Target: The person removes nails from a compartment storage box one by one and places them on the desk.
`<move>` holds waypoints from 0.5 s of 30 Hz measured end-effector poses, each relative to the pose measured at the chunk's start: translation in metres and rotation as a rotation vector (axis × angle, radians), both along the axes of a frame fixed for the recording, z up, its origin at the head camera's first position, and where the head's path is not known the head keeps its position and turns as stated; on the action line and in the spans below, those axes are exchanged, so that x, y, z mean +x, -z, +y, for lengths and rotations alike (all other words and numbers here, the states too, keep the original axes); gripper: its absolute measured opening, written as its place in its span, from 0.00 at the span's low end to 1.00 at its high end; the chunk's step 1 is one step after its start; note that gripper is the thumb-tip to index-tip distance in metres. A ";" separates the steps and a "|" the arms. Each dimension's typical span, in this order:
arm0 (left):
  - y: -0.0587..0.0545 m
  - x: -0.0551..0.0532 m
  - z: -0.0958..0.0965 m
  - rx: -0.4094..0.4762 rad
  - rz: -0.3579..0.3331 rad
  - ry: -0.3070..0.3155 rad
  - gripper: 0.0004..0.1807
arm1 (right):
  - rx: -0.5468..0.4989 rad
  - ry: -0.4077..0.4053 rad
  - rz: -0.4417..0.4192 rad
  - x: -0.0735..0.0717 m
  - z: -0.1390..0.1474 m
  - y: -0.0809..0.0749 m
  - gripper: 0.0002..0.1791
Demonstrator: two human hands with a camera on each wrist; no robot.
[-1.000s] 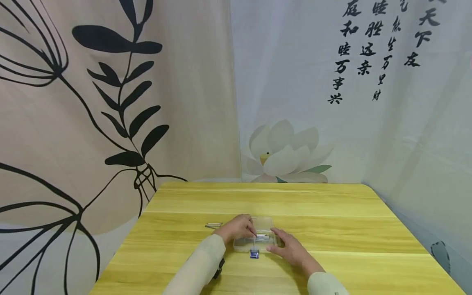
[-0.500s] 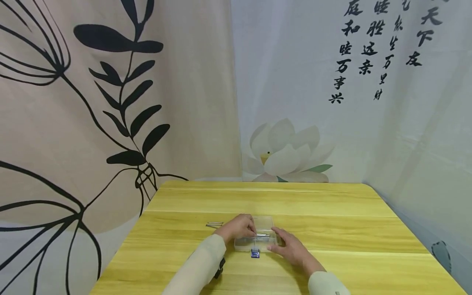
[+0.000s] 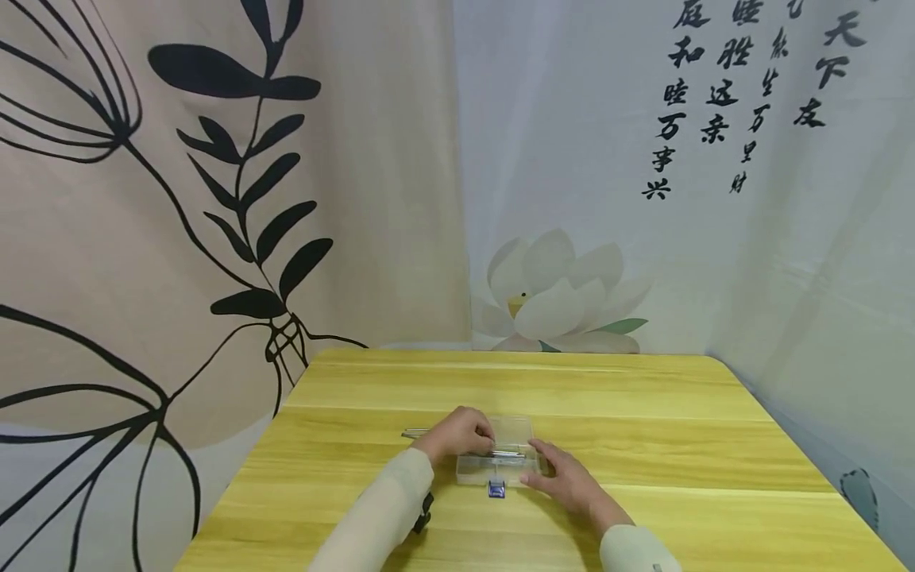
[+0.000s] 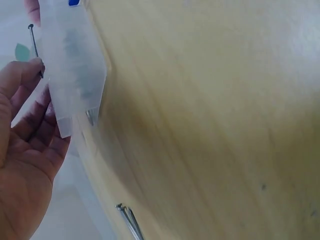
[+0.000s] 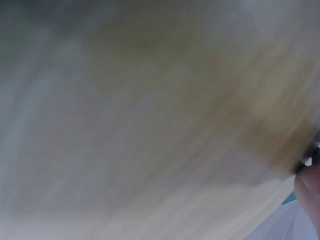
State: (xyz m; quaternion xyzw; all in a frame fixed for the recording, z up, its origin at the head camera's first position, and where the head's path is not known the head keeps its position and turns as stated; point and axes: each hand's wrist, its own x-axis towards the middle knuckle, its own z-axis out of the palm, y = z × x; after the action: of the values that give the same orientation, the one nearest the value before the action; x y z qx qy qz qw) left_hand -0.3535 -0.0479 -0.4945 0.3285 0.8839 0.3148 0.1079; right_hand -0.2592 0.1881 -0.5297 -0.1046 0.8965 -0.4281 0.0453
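Note:
A clear plastic box (image 3: 475, 470) with a blue latch (image 3: 496, 488) lies on the table, its lid (image 3: 511, 429) folded back. Over its left part, my left hand (image 3: 457, 434) pinches a nail between thumb and fingertips. The left wrist view shows this nail (image 4: 33, 40) with its head pointing away from the fingers. Metal pieces show through the box wall (image 4: 80, 65). My right hand (image 3: 568, 481) holds the box's right end, thumb at the front corner and fingers farther back. Only a blurred fingertip (image 5: 309, 187) of it appears in the right wrist view.
More nails (image 3: 411, 433) lie on the wooden table (image 3: 643, 429) left of the box, partly behind my left hand. A black strap-like object (image 3: 423, 515) shows beneath the left sleeve. Printed curtains (image 3: 386, 199) hang behind the table.
My left hand has risen slightly up and left, and a nail now stretches from its fingers across the box. My right hand keeps its place on the box. The head view has shifted a little.

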 end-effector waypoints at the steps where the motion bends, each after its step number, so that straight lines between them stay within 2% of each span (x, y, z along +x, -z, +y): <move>1: -0.001 -0.001 -0.001 0.011 -0.002 -0.004 0.06 | -0.004 0.002 0.001 0.000 0.000 0.000 0.40; 10: -0.014 0.000 -0.012 0.065 0.003 -0.029 0.06 | -0.026 0.009 -0.011 -0.001 0.001 0.003 0.41; 15: -0.014 -0.003 -0.019 0.076 -0.023 -0.062 0.06 | -0.015 0.010 -0.004 -0.001 0.001 0.003 0.40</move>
State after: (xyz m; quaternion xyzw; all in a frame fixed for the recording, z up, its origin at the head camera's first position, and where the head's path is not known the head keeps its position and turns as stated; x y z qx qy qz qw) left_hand -0.3563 -0.0672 -0.4804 0.3010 0.8799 0.3550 0.0956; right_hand -0.2604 0.1889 -0.5326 -0.0998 0.8937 -0.4353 0.0441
